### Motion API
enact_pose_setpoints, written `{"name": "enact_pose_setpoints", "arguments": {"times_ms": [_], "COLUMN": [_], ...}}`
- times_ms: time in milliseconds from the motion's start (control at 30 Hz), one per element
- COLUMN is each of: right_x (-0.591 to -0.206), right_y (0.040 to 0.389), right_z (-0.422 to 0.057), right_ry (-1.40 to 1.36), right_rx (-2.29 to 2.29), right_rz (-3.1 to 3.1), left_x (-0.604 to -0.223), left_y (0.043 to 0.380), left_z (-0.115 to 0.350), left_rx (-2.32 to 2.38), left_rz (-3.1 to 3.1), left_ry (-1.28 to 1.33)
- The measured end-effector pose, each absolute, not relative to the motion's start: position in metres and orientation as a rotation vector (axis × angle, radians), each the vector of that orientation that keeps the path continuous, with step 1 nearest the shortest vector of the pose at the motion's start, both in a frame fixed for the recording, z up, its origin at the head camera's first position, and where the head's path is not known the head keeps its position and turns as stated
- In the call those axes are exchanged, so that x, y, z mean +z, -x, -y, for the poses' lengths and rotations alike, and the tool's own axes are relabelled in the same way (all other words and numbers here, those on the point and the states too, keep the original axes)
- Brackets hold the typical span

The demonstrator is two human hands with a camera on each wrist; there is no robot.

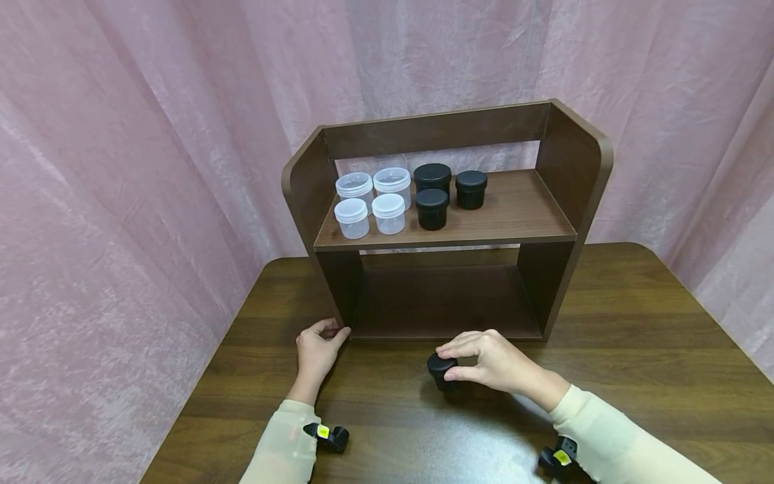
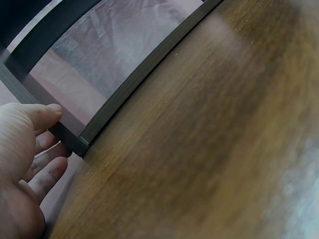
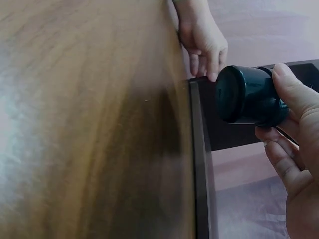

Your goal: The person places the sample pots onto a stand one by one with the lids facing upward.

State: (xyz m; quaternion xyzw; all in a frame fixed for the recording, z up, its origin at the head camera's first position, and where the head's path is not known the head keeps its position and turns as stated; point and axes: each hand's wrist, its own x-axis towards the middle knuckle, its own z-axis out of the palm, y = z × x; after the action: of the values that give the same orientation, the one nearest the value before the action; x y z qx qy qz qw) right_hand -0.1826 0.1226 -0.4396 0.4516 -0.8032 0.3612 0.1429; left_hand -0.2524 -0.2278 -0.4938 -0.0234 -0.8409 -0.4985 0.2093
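Note:
My right hand (image 1: pixel 492 363) pinches a small black lidded jar (image 1: pixel 443 373) by its lid between thumb and fingers, in front of the brown wooden shelf unit (image 1: pixel 577 181). In the right wrist view the jar (image 3: pixel 249 97) hangs clear of the table, its base toward the camera. My left hand (image 1: pixel 317 349) grips the lower front corner of the unit's left side panel; the left wrist view has the thumb on one side of the panel (image 2: pixel 65 134) and fingers on the other. On the upper shelf stand several clear jars (image 1: pixel 389 214) with white lids and three black jars (image 1: pixel 432 210).
The upper shelf's bare boards (image 1: pixel 520 202) lie right of the black jars. Below is the lower compartment (image 1: pixel 444 302). The unit stands on a wooden table (image 1: pixel 635 349) with rounded back corners, and a pink curtain (image 1: pixel 181 134) hangs behind.

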Motion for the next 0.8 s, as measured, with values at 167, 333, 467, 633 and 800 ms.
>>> {"name": "enact_pose_setpoints", "arguments": {"times_ms": [167, 333, 467, 633, 800], "right_x": [-0.432, -0.419, -0.407, -0.394, -0.374], "right_y": [0.185, 0.186, 0.186, 0.185, 0.181], "right_z": [-0.127, -0.132, -0.136, -0.142, -0.144], "right_ry": [-1.266, -1.234, -1.211, -1.191, -1.175], "right_rx": [1.063, 1.074, 1.084, 1.112, 1.107], "right_rz": [2.281, 2.260, 2.258, 2.239, 2.181], "left_x": [-0.495, -0.495, -0.495, -0.496, -0.497], "left_y": [0.253, 0.254, 0.254, 0.254, 0.254], "left_z": [0.228, 0.228, 0.229, 0.229, 0.229], "left_rx": [-1.398, -1.398, -1.396, -1.391, -1.398], "left_rz": [2.339, 2.344, 2.344, 2.343, 2.339], "left_ry": [0.057, 0.054, 0.059, 0.061, 0.065]}}
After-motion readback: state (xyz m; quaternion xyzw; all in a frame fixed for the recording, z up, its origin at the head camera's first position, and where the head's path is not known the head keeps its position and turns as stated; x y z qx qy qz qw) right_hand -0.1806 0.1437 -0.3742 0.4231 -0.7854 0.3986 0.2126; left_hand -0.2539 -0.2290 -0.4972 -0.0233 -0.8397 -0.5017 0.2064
